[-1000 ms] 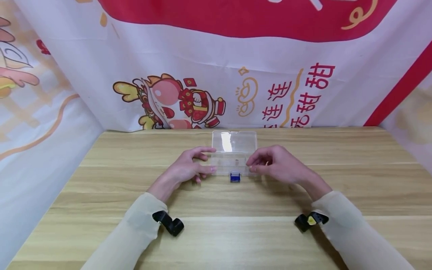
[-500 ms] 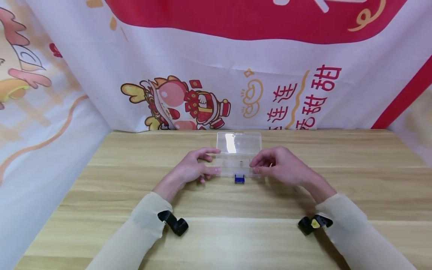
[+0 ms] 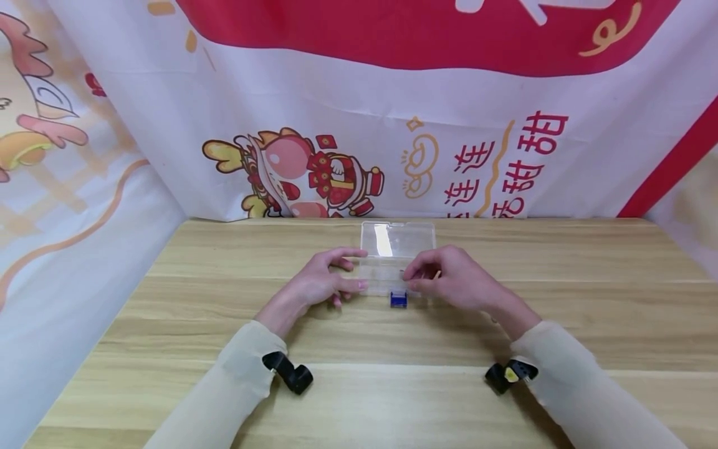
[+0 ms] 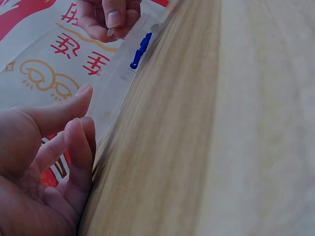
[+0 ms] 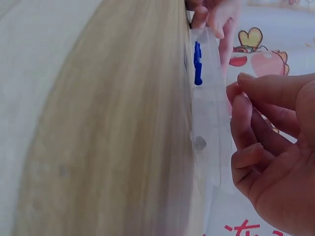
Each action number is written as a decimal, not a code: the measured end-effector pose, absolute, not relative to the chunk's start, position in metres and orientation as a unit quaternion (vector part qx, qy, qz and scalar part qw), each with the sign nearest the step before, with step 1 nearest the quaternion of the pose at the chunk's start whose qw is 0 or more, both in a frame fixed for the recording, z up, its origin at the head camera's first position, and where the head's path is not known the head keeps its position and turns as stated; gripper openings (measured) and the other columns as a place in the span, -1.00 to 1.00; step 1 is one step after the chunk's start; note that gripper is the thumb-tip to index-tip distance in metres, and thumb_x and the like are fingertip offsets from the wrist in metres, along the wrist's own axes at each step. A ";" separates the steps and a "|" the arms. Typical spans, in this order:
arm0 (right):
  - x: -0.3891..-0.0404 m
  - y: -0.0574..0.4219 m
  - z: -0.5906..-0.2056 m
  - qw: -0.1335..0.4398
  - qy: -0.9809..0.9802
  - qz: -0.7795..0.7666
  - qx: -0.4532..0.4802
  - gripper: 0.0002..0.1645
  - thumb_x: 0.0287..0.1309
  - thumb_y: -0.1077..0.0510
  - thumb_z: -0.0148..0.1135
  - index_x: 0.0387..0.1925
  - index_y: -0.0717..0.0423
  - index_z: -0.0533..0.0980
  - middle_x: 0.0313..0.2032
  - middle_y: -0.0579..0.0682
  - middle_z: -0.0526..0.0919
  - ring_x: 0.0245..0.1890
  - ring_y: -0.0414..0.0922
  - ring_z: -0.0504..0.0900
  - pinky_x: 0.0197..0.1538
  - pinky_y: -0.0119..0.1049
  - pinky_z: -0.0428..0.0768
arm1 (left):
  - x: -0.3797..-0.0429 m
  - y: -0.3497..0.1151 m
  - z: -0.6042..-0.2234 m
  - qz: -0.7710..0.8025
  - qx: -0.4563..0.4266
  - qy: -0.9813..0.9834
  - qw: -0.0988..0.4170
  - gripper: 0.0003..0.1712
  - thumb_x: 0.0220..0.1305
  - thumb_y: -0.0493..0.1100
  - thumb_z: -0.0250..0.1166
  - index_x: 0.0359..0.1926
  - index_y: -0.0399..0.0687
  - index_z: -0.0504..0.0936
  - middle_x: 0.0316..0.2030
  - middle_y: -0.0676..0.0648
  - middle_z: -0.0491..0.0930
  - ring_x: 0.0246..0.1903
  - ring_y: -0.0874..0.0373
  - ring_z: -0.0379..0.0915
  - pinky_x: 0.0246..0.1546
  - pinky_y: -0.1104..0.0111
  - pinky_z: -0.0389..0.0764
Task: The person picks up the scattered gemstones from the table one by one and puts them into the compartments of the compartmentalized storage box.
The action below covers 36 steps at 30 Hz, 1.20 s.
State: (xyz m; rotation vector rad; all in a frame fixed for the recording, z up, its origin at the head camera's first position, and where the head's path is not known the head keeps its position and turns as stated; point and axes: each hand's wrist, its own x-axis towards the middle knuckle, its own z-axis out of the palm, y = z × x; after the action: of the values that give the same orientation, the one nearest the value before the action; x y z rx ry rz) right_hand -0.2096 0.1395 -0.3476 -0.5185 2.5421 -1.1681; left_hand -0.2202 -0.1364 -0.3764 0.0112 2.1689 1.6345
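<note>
A clear plastic compartment box (image 3: 374, 287) lies on the table with its lid (image 3: 406, 240) raised behind it. A blue latch (image 3: 399, 300) sticks out from its front. My left hand (image 3: 322, 279) steadies the box's left end, thumb at the front and forefinger at the back. Over the right part of the box, my right hand (image 3: 453, 277) pinches a small pale piece (image 4: 110, 32) between thumb and forefinger. Its exact kind is too small to tell. A grey round spot (image 5: 200, 143) shows at the box's front wall in the right wrist view.
The wooden table (image 3: 370, 399) runs up to a printed white and red cloth (image 3: 348, 87) hanging just behind the box. More printed cloth (image 3: 84, 262) hangs along the left side. Each sleeve carries a black wrist camera (image 3: 288, 373).
My right hand has shifted left, further over the box, and the small dark spot seen inside is now at its fingertips. My left hand stays at the box's left end. The head view has shifted slightly.
</note>
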 end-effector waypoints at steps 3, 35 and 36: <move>-0.210 0.135 -0.348 0.135 0.885 -0.404 -0.191 -0.85 0.32 0.21 0.43 -0.10 0.00 0.76 -0.21 -0.03 0.73 -0.21 -0.06 0.59 -0.22 -0.33 0.65 | -0.221 -0.137 -0.377 0.588 0.005 0.781 0.212 -0.23 0.18 -0.24 0.60 0.38 0.31 0.59 0.25 -0.15 0.39 -0.41 0.14 0.56 -0.56 0.45 0.63; -0.212 0.106 -0.351 0.103 0.905 -0.390 -0.137 -0.91 0.31 0.24 0.42 -0.19 0.03 0.77 -0.27 -0.03 0.74 -0.24 -0.09 0.62 -0.17 -0.27 0.66 | -0.220 -0.138 -0.378 0.594 0.015 0.776 0.209 -0.22 0.18 -0.27 0.59 0.40 0.25 0.58 0.24 -0.19 0.38 -0.44 0.15 0.55 -0.58 0.45 0.61; -0.212 0.105 -0.351 0.102 0.905 -0.391 -0.137 -0.91 0.31 0.24 0.42 -0.19 0.03 0.77 -0.28 -0.03 0.73 -0.25 -0.09 0.62 -0.18 -0.27 0.66 | -0.220 -0.138 -0.378 0.594 0.016 0.777 0.209 -0.22 0.19 -0.27 0.59 0.41 0.25 0.58 0.24 -0.20 0.37 -0.44 0.15 0.55 -0.58 0.46 0.60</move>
State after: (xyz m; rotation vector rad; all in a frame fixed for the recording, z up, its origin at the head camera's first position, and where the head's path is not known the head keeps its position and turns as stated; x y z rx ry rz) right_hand -0.2118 0.1054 -0.3505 -0.4032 2.6703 -1.1531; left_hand -0.2200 -0.1379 -0.3780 0.0451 2.1598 1.6520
